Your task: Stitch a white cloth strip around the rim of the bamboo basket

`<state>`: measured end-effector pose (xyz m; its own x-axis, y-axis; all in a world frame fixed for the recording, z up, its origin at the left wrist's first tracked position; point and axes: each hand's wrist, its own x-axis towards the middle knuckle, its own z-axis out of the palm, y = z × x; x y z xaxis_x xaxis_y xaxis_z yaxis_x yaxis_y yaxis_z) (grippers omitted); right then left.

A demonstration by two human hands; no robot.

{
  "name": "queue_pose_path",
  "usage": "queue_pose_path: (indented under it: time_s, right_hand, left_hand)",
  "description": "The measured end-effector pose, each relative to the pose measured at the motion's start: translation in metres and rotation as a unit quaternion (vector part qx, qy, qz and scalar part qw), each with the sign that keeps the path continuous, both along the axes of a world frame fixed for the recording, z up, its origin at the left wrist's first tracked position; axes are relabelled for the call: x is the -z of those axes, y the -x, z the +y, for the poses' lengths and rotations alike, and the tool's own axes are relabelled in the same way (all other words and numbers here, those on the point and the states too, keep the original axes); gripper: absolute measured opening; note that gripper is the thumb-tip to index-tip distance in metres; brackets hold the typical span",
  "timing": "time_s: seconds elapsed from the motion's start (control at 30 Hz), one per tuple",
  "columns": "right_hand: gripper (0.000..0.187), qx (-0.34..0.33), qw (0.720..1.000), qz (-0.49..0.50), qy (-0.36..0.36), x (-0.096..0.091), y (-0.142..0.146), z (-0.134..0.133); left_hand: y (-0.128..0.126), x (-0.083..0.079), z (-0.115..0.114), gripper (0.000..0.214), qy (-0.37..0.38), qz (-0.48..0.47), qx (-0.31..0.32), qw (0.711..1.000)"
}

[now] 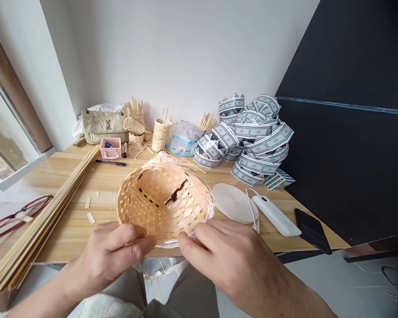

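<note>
1. And here's the setting: a pale wooden desk [102,185] against a white wall [185,57], with a black panel [345,57] rising on the right and a window [6,132] off to the left.
2. Along the back we've got a beige quilted handbag [102,126], a pink box [110,148], a small woven cylinder [161,134], a crumpled plastic bag [184,139] and a big heap of printed paper bands [248,137].
3. Over on the left, a long bundle of bamboo slats [43,221] runs along the desk, with loose offcuts [91,217] just beside it (and a black pen [111,162] lying further back).
4. To the right sit a round pale disc [234,203], a white power bank [275,215] and a black phone [311,229].
5. Front and centre, a woven bamboo basket [164,198] tilts toward the person, hollow side showing, dark strips threaded through its weave. Is it touching the desk? Can't tell from here.
6. The left grip [111,256] is closed on the basket's near rim.
7. The right grip [232,260] is closed on that rim too, just beside the left!
</note>
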<state>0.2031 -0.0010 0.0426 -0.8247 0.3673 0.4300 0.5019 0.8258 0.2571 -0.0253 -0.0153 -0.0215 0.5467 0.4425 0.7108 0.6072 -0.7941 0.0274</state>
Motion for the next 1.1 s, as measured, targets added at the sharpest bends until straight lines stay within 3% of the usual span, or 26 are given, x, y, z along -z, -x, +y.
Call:
queue_pose_path:
  time_s: [0.47, 0.6, 0.8, 1.1]
  right_hand:
    - [0.02, -0.007, 1.0, 0.009, 0.028, 0.007, -0.004, 0.005]
    - [0.019, 0.005, 0.996, -0.032, 0.081, 0.003, -0.007, 0.01]
    - [0.022, -0.01, 0.979, -0.078, 0.187, -0.013, -0.007, 0.024]
    - [0.021, -0.122, 0.969, -0.107, 0.186, -0.017, -0.006, 0.041]
  left_hand:
    - [-0.006, 0.004, 0.005, 0.02, 0.03, -0.038, 0.022, 0.999]
    - [-0.007, -0.007, 0.013, 0.02, 0.133, -0.062, 0.064, 0.987]
    - [-0.007, -0.029, 0.03, 0.024, 0.343, -0.047, 0.133, 0.929]
    - [-0.009, -0.033, 0.032, 0.025, 0.454, -0.074, 0.181, 0.869]
